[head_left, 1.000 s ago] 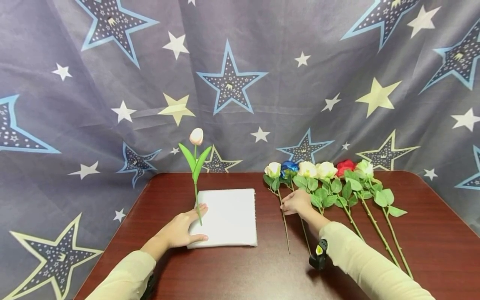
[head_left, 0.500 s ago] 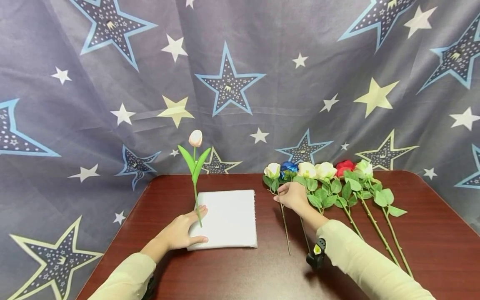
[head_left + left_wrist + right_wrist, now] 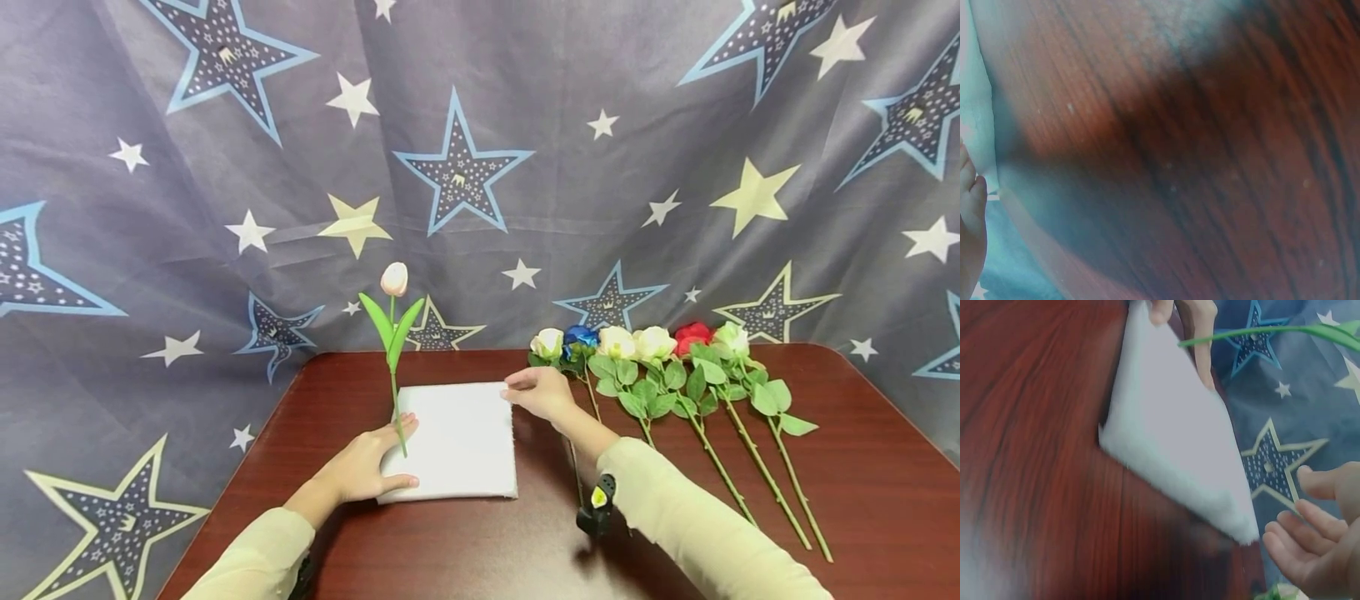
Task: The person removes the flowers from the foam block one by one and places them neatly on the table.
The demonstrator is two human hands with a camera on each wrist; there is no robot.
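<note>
A white slab with rough edges [image 3: 465, 450] lies on the table. From its left part rises a pink-white tulip [image 3: 394, 279] with two green leaves; its stem [image 3: 1241, 332] also crosses the right wrist view. My left hand [image 3: 367, 462] rests on the slab's left edge with extended fingers, beside the foot of the stem. Over at the far right corner is my right hand [image 3: 542, 396]. In the right wrist view that hand [image 3: 1316, 544] has loosely bent, empty fingers near the corner; contact is unclear. Left wrist view: mostly blurred table, with a sliver of hand [image 3: 971, 206].
To the right several roses lie in a row: white [image 3: 547, 344], blue [image 3: 580, 340], red [image 3: 692, 337] and pale ones. My right forearm crosses some stems. The brown table [image 3: 450, 550] ends against a star-patterned grey curtain [image 3: 465, 275].
My right hand has moved left, away from the leftmost white rose's stem, to the slab's far right corner. My left hand, the slab and the tulip have stayed in place.
</note>
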